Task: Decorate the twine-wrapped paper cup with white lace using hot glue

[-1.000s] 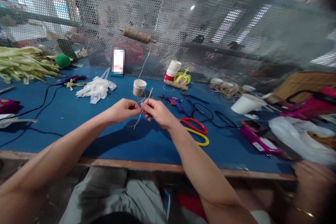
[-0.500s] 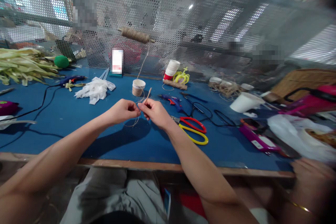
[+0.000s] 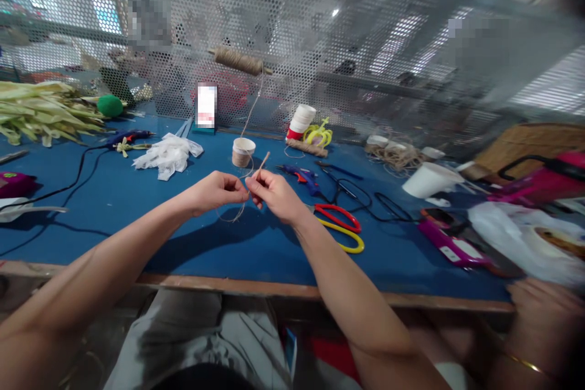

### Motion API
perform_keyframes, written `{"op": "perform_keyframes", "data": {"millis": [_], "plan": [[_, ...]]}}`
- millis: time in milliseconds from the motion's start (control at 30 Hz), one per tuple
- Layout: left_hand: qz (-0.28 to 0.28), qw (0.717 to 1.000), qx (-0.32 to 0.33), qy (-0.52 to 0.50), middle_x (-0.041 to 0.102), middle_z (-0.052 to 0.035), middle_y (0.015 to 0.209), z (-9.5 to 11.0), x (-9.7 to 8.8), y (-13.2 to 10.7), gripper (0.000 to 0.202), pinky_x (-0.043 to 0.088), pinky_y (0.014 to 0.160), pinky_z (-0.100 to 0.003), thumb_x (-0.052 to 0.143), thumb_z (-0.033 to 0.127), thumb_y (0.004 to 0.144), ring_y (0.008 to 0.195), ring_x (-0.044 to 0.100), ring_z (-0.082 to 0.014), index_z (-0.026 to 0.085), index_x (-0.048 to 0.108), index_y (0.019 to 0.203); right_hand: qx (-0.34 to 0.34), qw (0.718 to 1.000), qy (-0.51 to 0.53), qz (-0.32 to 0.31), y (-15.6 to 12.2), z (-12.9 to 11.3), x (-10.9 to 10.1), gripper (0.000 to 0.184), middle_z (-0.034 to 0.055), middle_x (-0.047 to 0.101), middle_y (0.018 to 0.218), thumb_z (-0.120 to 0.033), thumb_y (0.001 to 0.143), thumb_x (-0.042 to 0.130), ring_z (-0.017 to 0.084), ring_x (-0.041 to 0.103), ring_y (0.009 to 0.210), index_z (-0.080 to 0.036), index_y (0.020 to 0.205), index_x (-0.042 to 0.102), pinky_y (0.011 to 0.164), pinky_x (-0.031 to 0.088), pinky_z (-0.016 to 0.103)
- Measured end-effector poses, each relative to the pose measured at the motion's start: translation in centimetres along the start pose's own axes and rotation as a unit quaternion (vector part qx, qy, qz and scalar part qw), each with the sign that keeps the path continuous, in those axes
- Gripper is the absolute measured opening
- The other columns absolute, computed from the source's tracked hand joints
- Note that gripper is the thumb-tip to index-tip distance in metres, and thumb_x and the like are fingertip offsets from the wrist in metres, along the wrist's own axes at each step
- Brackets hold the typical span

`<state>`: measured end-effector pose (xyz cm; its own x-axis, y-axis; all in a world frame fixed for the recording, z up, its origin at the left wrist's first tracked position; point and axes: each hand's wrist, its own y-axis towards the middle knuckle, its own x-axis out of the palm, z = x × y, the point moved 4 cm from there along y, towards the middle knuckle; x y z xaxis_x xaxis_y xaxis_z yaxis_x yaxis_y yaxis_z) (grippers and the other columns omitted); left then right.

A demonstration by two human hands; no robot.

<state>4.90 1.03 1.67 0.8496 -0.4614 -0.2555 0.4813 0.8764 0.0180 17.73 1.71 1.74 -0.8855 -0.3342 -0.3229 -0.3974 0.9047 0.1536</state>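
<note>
My left hand [image 3: 222, 191] and my right hand [image 3: 276, 197] meet above the blue table, fingertips pinched close together. Between them runs thin tan twine [image 3: 234, 218], looping below the left fingers. A short, thicker tan end [image 3: 265, 161] pokes up from my right fingers; whether it is doubled twine or a thin stick I cannot tell. Just beyond my hands stands a small white cup [image 3: 243, 144] with a tan band around its lower part. Twine rises from behind the cup to a spool [image 3: 238, 61] on a rod at the mesh screen.
Scissors with red and yellow handles [image 3: 340, 237] lie by my right forearm, near a blue glue gun [image 3: 301, 178] and its black cord. White scraps [image 3: 167, 155] and pale husks [image 3: 41, 111] are left. Another person's hand [image 3: 546, 304] rests at the right table edge.
The whole view has shifted slightly, so things sit a little further right. My hands keep nearly the same pinched pose around the twine.
</note>
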Motion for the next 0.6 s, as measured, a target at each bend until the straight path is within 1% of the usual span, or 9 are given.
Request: {"op": "perform_keyframes", "data": {"millis": [133,367,500,533,600], "plan": [[0.006,1.000,0.009,0.021,0.049,0.0038,0.057,0.10,-0.05,0.06,0.018,0.031,0.054,-0.022,0.059,0.029,0.063,0.053,0.040,-0.0065,0.013,0.053,0.061,0.001,0.999,-0.028,0.017,0.11,0.20,-0.13,0.034,-0.0053,0.045,0.050,-0.049,0.076,0.053,0.007,0.042,0.043,-0.017,0.067,0.045,0.042,0.036,0.020],[0.015,0.999,0.007,0.035,0.049,0.0039,0.057,-0.24,-0.08,0.14,0.019,0.031,0.053,-0.022,0.059,0.030,0.063,0.053,0.040,-0.0067,0.013,0.053,0.062,-0.004,0.996,-0.072,0.045,-0.03,-0.11,-0.14,0.034,-0.0058,0.045,0.047,-0.049,0.075,0.053,0.007,0.041,0.040,-0.018,0.065,0.044,0.041,0.033,0.021],[0.026,0.999,0.009,0.030,0.046,0.0045,0.056,-0.39,-0.12,0.24,0.019,0.029,0.052,-0.021,0.059,0.031,0.064,0.053,0.037,-0.0060,0.012,0.053,0.061,-0.010,0.994,-0.083,0.069,-0.04,-0.38,-0.02,0.033,-0.0060,0.044,0.046,-0.046,0.075,0.054,0.007,0.039,0.039,-0.018,0.062,0.044,0.040,0.031,0.021],[0.023,0.999,0.006,0.021,0.045,0.0049,0.055,-0.42,-0.09,0.25,0.020,0.027,0.051,-0.021,0.059,0.031,0.064,0.052,0.036,-0.0056,0.012,0.053,0.061,-0.014,0.995,-0.073,0.065,-0.03,-0.42,0.04,0.033,-0.0059,0.044,0.047,-0.046,0.075,0.055,0.007,0.039,0.040,-0.018,0.063,0.044,0.040,0.032,0.021],[0.012,1.000,-0.006,-0.007,0.043,0.0056,0.053,-0.47,0.01,0.28,0.022,0.023,0.048,-0.021,0.060,0.032,0.064,0.049,0.033,-0.0047,0.012,0.052,0.060,-0.023,0.999,-0.031,0.034,0.02,-0.46,0.23,0.031,-0.0048,0.046,0.053,-0.047,0.074,0.055,0.007,0.042,0.044,-0.018,0.067,0.046,0.042,0.034,0.021]]}}
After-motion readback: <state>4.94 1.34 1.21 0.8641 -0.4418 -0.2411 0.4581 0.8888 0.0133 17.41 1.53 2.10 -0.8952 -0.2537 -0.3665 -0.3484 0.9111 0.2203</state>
